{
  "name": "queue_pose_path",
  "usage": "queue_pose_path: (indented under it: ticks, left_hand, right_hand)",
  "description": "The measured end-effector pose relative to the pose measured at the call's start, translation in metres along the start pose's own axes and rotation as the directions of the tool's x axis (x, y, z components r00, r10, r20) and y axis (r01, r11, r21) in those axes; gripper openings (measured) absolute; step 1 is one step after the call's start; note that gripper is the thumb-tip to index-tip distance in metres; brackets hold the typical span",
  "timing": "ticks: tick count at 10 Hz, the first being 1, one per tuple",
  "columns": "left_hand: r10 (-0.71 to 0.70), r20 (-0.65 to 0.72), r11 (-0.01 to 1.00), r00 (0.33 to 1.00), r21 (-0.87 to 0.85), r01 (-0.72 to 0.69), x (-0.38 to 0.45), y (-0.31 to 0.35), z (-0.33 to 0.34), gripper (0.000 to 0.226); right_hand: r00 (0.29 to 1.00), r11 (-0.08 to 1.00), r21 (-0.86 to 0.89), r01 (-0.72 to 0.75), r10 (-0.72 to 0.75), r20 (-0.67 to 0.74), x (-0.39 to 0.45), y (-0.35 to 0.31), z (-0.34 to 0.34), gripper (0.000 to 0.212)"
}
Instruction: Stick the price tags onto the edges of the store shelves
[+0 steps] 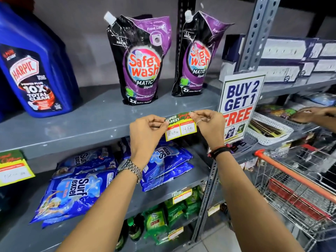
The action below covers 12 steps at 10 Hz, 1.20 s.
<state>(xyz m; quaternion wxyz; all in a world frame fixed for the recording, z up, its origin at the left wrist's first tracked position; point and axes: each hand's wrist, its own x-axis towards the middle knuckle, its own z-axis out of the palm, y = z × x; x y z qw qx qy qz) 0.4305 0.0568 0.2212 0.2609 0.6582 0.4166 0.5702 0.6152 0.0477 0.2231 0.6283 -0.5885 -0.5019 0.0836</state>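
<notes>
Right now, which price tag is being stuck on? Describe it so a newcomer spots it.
Find the grey shelf holding two Safe Wash pouches. At its front edge, both hands pinch the price tag. Unlike the other tags, already stuck, it is held.

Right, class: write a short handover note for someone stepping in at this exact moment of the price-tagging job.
Left hand: pinches the left top corner of the price tag.
Right hand: pinches its right top corner; the tag is held against the front edge of the shelf under the Safe Wash pouches.
Done: tags already hang on the same edge at far left and on lower shelf edges.
Left: press this tag flat, release, move on. Whether it is stuck yet cannot be told.
</notes>
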Motion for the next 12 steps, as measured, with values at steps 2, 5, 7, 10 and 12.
queue_pose_path:
  ticks: [2,5,7,10,12]
  left_hand:
    - [0.020,-0.039,0.959,0.999,0.284,-0.008,0.004,0.012,-0.002,0.012]
    - [0.349,0.036,0.622,0.936,0.738,-0.260,0.017,0.013,-0.005,0.038]
    - [0.300,0.175,0.664,0.938,0.667,-0.336,0.022,0.007,-0.010,0.035]
    - [0.146,0.278,0.781,0.950,0.557,-0.283,0.027,0.017,-0.024,0.030]
    - [0.100,0.323,0.823,0.941,0.505,-0.260,0.026,0.022,-0.028,0.032]
  right_hand:
    - [0.998,0.999,0.048,0.002,0.001,-0.065,-0.001,0.002,0.005,0.016]
    - [0.941,0.914,-0.226,0.338,-0.320,0.114,-0.004,-0.011,0.016,0.058]
    - [0.947,0.941,-0.240,0.237,-0.168,0.275,0.013,-0.011,0.013,0.048]
    - [0.904,0.977,-0.157,0.144,-0.065,0.422,0.032,-0.023,-0.005,0.029]
    - [0.902,0.964,-0.224,0.142,-0.033,0.431,0.039,-0.023,-0.009,0.026]
